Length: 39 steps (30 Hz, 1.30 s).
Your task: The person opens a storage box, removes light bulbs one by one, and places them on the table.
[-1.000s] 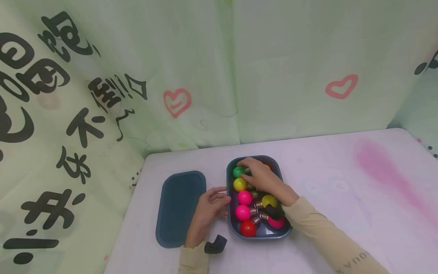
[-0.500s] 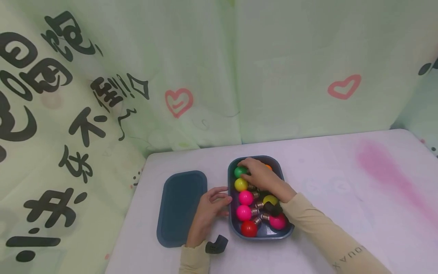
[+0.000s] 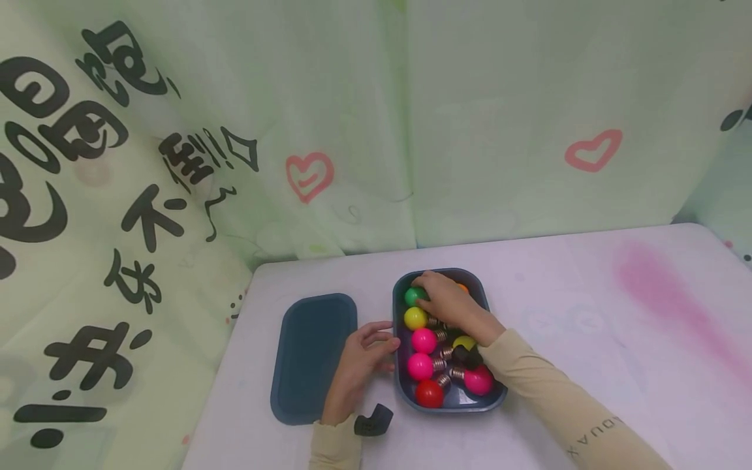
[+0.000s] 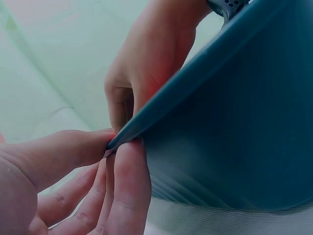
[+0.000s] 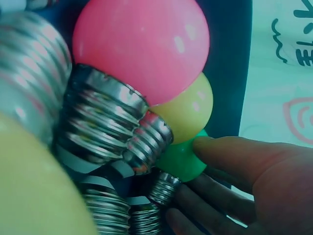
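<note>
Printed curtains (image 3: pixel 493 117) hemming a pale table (image 3: pixel 564 294) suggest a screened-off booth

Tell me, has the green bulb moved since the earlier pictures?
No: in the head view, the green bulb keeps the same spot against the tray; the whole picture just shifts slightly.

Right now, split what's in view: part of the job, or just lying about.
Seemingly part of the job:
green light bulb, pinched by the right hand
dark blue tray, rim pinched by the left hand
pink bulbs, yellow bulbs, red bulb and orange bulb in the tray

Seemingly just lying about:
flat dark blue panel beside the tray, in neither hand
pale green curtain, backdrop
</note>
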{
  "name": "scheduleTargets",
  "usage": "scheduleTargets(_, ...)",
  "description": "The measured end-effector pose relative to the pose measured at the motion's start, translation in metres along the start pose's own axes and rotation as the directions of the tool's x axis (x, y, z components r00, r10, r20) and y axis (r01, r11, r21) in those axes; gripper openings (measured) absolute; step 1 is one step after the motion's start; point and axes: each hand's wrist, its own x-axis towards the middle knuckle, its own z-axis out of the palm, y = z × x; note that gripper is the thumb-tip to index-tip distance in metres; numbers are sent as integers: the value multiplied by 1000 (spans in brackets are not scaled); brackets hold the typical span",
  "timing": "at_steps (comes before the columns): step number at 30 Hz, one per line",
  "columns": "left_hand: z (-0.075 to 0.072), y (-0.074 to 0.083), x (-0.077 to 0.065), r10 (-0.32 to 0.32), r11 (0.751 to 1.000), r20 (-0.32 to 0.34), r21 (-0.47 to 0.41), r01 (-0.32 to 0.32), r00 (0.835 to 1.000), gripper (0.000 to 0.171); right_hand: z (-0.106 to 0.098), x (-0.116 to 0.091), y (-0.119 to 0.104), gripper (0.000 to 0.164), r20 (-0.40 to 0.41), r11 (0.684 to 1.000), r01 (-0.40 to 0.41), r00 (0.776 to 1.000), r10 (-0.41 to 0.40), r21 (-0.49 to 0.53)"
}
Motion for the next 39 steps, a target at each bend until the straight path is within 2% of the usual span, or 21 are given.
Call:
scheduleTargets(16, 0, -1, -1, 16, 1000, 10, -6, -16, 1000, 45, -1, 1, -1, 37, 19, 996, -56, 998, 55, 67)
scheduleTargets(31, 2, 0, -3, 25, 1000, 8, -4, -25, 1000, 47, -1, 1, 2, 34, -1, 997, -29, 1000, 29, 68)
scheduleTargets(39, 0, -2, -2, 35, 999, 18, 8, -35, 999, 45, -7, 0, -1, 39, -24, 998, -15, 1000, 16, 58)
